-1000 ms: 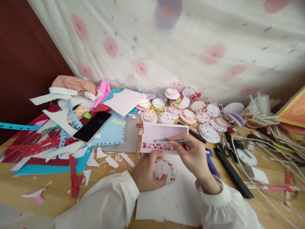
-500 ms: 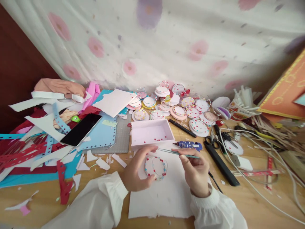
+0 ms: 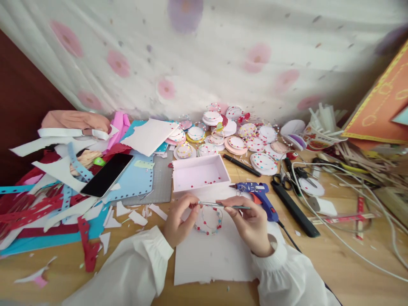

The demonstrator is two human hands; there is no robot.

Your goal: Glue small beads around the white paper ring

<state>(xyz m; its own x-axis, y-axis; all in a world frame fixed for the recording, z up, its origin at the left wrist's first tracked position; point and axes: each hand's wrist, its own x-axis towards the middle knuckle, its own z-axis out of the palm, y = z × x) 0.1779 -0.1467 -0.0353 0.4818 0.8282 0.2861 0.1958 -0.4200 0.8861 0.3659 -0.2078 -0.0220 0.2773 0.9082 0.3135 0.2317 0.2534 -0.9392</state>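
My right hand (image 3: 250,219) holds thin metal tweezers (image 3: 232,207), whose tips point left to the fingers of my left hand (image 3: 181,221). The left thumb and fingertips pinch the rim of a wire ring (image 3: 208,233) dotted with red and light blue beads. The ring hangs over a white sheet (image 3: 213,263), between my two hands. Anything else between the left fingertips is too small to tell. Just behind my hands is an open pink box (image 3: 201,173) with a few small red pieces inside.
A blue glue gun (image 3: 259,195) lies right of the box. Paper scraps (image 3: 60,204) and a phone (image 3: 107,175) are at the left. Beaded discs (image 3: 236,144) stand at the back. Scissors (image 3: 282,180), a black bar (image 3: 295,210) and a white cable (image 3: 350,265) lie right.
My left fingers have closed on the ring's upper left rim, and the tweezers have moved left to those fingertips. My right hand has shifted left, uncovering more of the glue gun.
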